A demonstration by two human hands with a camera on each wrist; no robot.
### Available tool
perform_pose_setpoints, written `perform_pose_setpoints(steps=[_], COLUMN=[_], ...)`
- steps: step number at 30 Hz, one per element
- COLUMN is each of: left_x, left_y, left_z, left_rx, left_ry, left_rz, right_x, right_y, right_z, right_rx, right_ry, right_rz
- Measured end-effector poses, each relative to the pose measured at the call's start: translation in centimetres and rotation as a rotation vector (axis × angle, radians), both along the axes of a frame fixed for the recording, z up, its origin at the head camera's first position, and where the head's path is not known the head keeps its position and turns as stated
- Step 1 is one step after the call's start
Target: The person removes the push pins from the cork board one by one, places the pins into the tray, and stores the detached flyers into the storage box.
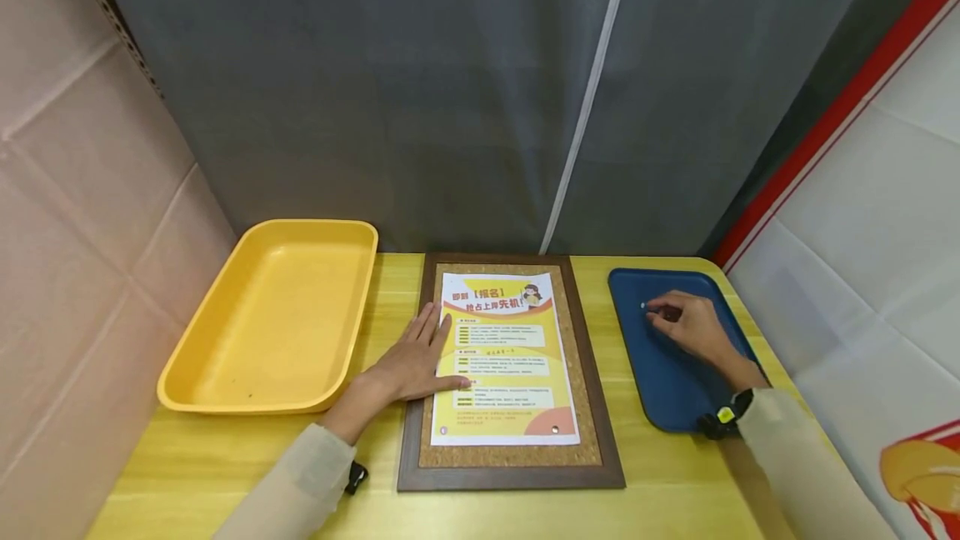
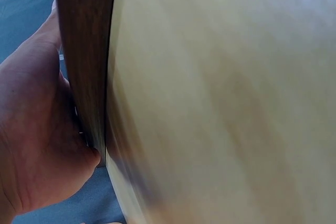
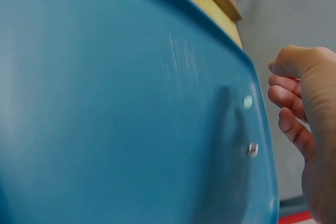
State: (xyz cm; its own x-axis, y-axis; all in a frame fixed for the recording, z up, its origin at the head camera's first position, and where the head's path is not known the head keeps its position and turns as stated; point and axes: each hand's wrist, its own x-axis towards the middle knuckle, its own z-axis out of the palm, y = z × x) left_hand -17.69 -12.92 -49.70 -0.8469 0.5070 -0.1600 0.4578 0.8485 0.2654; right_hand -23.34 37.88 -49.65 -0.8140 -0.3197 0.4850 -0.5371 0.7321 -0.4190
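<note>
A printed yellow-and-white sheet point(image 1: 495, 357) lies on a cork board point(image 1: 587, 423) with a dark wooden frame point(image 2: 86, 51). My left hand point(image 1: 416, 357) rests on the board's left side, fingers spread and straight, fingertips and thumb on the sheet's left edge. Near the sheet's lower right corner sits a small metallic thumbtack head point(image 1: 555, 430). Over the blue tray point(image 1: 663, 390) hovers my right hand point(image 1: 693, 323), fingers loosely bent, nothing visible between them. By its fingertips lies a tiny whitish piece point(image 1: 642, 305). In the right wrist view, a pale round piece point(image 3: 248, 102) and a silvery one point(image 3: 253, 149) lie near the tray's edge.
A deep yellow tray point(image 1: 300, 315) stands on the wood-patterned table point(image 1: 517, 515) at the left, close to my left forearm. Behind the table hangs a grey curtain point(image 1: 360, 90). White panels point(image 1: 862, 232) border the right side.
</note>
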Motion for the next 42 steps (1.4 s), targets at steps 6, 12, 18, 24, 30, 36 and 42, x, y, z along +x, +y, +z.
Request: perform_pose_setpoints(steps=[6,12,18,24,30,36,42], left_x=[-0.1,-0.2,-0.4,-0.6,-0.5,-0.6,-0.7], left_y=[-0.2,-0.3,-0.4,-0.4,-0.4,-0.5,-0.5], left_z=[-0.1,-0.7,-1.1,-1.4,-1.3,-1.2,-1.4], left_rx=[0.007,0.005,0.014,-0.021,-0.025,-0.046,-0.047], left_ry=[0.011,0.029,0.049,0.051,0.06,0.079,0.08], left_rz=[-0.008,-0.026,-0.038,-0.039,-0.048,-0.058,-0.053], right_x=[0.3,0.8,1.3,2.1,3.2,4.7,6.1], right_y=[-2.5,-5.1,-8.1,-11.6,-15.4,-19.2,-22.0], right_z=[0.6,1.3,2.2,2.9,3.8,4.0,3.7], right_rx=[0.03,0.039,0.004,-0.024,-0.026,0.006,0.006], right_ry=[0.014,-0.023,-0.031,-0.047,-0.095,-0.2,-0.282], right_rz=[0.117,0.201,0.276,0.383,0.465,0.553,0.678])
